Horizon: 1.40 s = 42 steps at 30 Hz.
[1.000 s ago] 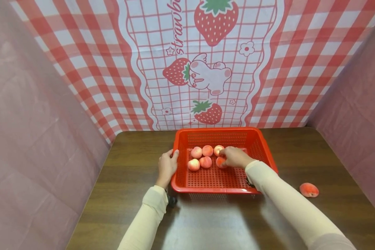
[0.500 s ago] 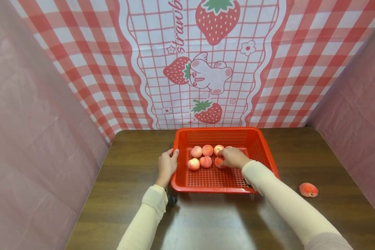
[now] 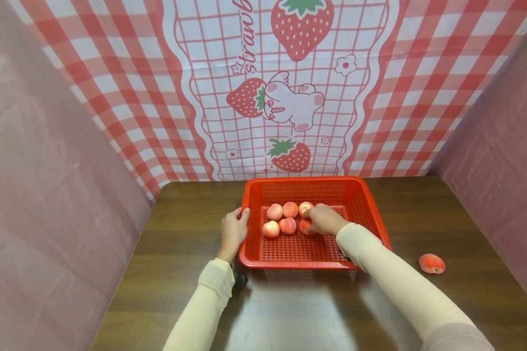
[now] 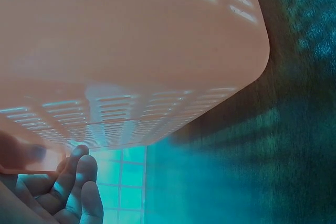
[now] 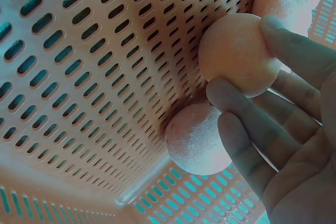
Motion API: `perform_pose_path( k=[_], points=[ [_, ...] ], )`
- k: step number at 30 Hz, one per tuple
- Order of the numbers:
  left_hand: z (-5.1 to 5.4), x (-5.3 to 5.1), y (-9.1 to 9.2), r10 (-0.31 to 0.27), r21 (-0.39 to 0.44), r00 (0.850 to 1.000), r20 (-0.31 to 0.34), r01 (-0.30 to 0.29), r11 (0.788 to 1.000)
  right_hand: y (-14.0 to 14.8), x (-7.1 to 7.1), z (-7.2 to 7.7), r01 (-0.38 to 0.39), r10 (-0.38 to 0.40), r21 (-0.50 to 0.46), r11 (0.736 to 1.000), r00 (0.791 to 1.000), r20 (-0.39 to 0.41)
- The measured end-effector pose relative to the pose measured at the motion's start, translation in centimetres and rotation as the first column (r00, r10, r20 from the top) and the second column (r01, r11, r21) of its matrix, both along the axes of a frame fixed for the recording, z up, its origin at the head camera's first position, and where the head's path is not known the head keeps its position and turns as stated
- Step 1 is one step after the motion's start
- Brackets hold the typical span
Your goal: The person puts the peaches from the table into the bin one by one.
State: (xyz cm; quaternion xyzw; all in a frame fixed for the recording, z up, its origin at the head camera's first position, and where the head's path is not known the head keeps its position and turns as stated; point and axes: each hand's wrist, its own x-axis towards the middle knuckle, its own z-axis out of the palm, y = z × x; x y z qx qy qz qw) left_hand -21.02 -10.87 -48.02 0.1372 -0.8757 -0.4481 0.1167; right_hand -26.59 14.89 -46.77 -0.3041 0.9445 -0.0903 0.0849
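Note:
A red plastic basket [image 3: 316, 264] with slotted walls stands on the table, and my left hand [image 3: 234, 232] grips its left rim. In the left wrist view the curled fingers [image 4: 88, 169] show at the rim, beside the outer wall. Inside the basket my right hand [image 3: 327, 220] holds a peach [image 3: 306, 227] at the right end of the front row. The right wrist view shows thumb and fingers around that peach [image 5: 236, 53], low over the slotted floor. Another peach [image 5: 197, 140] lies beside the fingertips. Several more peaches, such as a front-row peach [image 3: 287, 225], sit to the left in two rows.
A single peach [image 3: 432, 263] lies on the wooden table [image 3: 171, 243], right of the basket. A checked strawberry-print cloth [image 3: 290, 97] hangs behind the table. Pink cloths [image 3: 48, 195] flank both sides.
My right hand has moved slightly left, bringing its peach closer to the neighbouring front-row peach. The left hand keeps its grip on the rim. The head view has shifted a little.

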Motion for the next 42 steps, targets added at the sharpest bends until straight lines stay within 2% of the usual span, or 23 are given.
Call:
perform_pose_path(
  k=[6, 12, 23, 30, 42],
  points=[
    [0.0, -0.1, -0.1, -0.001, 0.001, 1.000, 0.008, 0.001, 1.000, -0.1, 0.0, 0.2, 0.031, -0.031, 0.005, 1.000, 0.999, 0.024],
    [0.0, 0.0, -0.1, -0.001, -0.004, 1.000, 0.010, 0.001, 1.000, 0.0, 0.1, 0.3, 0.026, -0.026, -0.002, 1.000, 0.999, 0.039],
    [-0.3, -0.1, -0.2, -0.006, -0.013, 1.000, -0.007, 0.006, 1.000, 0.2, 0.3, 2.0, 0.062, -0.060, -0.021, 0.998, 0.992, 0.109],
    [-0.2, -0.2, -0.2, -0.008, -0.012, 1.000, 0.007, 0.008, 1.000, 0.6, 0.1, 3.0, 0.075, -0.073, -0.016, 0.997, 0.993, 0.089],
    [-0.2, -0.2, -0.2, -0.011, -0.027, 1.000, -0.012, 0.011, 1.000, 1.6, 0.3, 4.4, 0.082, -0.079, -0.092, 0.992, 0.996, 0.035]
  ],
)
